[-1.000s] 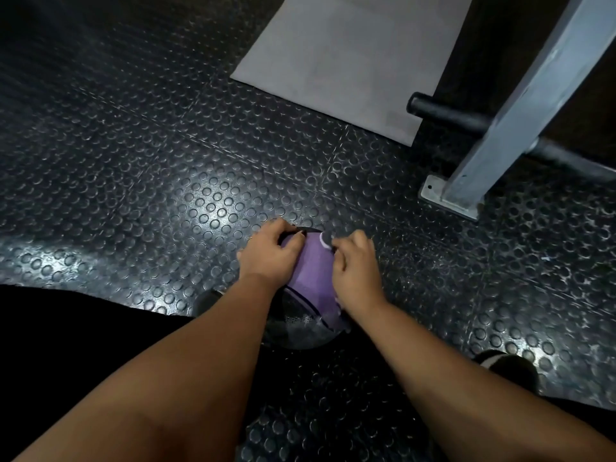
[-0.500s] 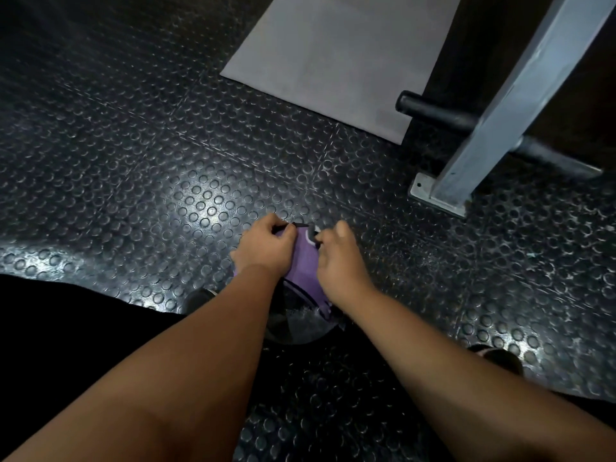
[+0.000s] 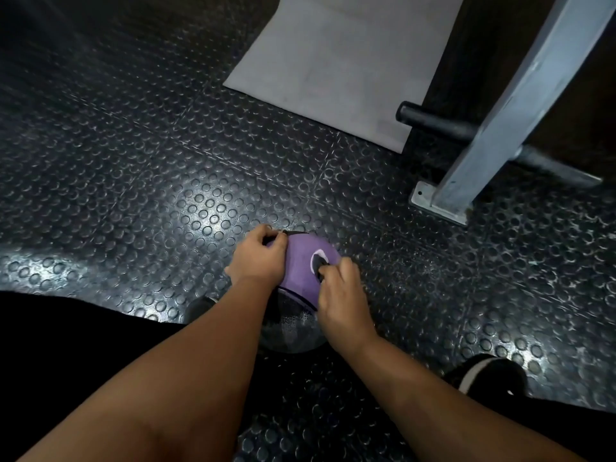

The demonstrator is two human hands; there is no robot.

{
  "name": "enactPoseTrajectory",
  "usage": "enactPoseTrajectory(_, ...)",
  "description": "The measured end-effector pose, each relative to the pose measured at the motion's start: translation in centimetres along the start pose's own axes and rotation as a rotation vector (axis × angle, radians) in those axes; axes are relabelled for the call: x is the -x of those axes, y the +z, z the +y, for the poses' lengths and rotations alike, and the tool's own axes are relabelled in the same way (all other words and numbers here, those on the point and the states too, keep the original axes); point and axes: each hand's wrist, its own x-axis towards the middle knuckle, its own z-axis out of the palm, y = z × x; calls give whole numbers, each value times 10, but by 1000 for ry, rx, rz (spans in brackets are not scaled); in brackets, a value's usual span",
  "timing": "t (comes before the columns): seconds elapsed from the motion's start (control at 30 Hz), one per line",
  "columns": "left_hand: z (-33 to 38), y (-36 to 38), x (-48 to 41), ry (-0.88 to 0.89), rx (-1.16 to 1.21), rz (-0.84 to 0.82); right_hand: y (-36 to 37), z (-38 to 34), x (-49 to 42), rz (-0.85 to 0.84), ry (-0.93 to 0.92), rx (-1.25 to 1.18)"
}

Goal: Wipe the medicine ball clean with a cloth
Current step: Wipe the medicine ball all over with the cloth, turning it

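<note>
A person crouches over a medicine ball (image 3: 290,331) on a black studded rubber floor (image 3: 133,161), both bare forearms reaching in from the near edge. The dark ball sits on the floor at centre, just in front of the person, and a purple cloth (image 3: 298,261) is draped over its far, upper side, leaving the near textured face bare. The left hand (image 3: 258,258) lies on the left of the ball, its fingers (image 3: 273,240) curled and pinching the far left edge of the cloth. The right hand (image 3: 340,295) lies on the right of the ball, its fingers (image 3: 343,263) curled and gripping the cloth beside a dark, white-rimmed oval mark. A grey mat (image 3: 333,61) lies flat on the floor at far centre. To the far right a grey metal post (image 3: 520,105) rises at a slant from a base plate (image 3: 430,198) on the floor, with a black bar (image 3: 433,120) crossing behind it. A black shoe (image 3: 490,375) with a white stripe stands on the floor at near right, well apart from the ball.
</note>
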Motion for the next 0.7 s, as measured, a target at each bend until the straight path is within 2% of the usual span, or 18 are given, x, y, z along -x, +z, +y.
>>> enactPoseTrajectory(0.17,-11,-4,-8,97,46,-61,1,-8,-47,9,48,19)
enactPoseTrajectory(0.23,-13,-2,-4,123,60,-44,6,2,-73,-70,119,36)
enactPoseTrajectory(0.3,-14,1,3,115,68,-17,9,17,-98,-217,213,16)
enactPoseTrajectory(0.4,-11,4,8,36,84,11,10,26,-112,-332,257,13)
enactPoseTrajectory(0.53,-4,2,7,-88,115,32,-5,15,-76,-196,115,29)
enactPoseTrajectory(0.6,-6,0,9,-137,126,62,-18,13,-55,-204,39,2)
enactPoseTrajectory(0.7,1,0,21,-195,154,91,-43,21,-39,-181,138,-119)
